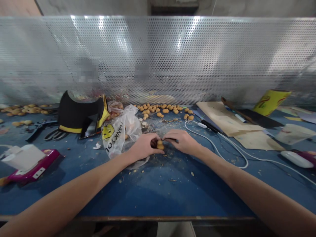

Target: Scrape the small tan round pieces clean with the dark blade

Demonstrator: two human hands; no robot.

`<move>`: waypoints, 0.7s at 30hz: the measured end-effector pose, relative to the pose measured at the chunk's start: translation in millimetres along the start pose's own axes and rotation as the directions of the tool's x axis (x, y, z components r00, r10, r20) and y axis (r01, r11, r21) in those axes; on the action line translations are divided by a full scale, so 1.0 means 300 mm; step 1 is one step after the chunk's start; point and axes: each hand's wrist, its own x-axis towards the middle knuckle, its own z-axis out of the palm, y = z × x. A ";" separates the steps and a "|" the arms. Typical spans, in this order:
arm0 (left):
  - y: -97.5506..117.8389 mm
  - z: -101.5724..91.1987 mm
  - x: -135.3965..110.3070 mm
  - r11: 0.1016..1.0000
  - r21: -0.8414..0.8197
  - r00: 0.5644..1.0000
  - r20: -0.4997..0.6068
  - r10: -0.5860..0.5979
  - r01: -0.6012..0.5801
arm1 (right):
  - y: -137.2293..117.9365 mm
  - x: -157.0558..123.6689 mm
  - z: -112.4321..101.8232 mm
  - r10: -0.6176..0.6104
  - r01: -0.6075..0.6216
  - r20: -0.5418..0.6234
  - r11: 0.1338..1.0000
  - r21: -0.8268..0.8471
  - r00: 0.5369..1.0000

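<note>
My left hand [144,145] is closed around a small tan, lumpy piece [160,145] held just above the blue table [153,191]. My right hand [181,141] is closed on a thin dark tool [171,140] whose tip meets that piece. Both hands touch at the table's middle. A clear plastic bag [120,131] with a yellow smiley print lies right beside my left hand. A row of several similar tan pieces [161,110] lies behind the hands, near the perforated metal screen [158,59].
A black and yellow pouch [79,115] with a phone [91,126], scissors [53,134], and a pink device [32,166] sit left. A white cable [222,149], brown paper [227,121], a yellow card [270,101] and a white mouse-like object [295,159] lie right. Crumbs dot the table.
</note>
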 end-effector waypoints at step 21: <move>-0.007 0.003 -0.001 1.000 -0.014 1.000 -0.005 0.008 -0.008 | 0.003 0.005 0.011 0.011 -0.010 -0.032 1.000 0.025 0.999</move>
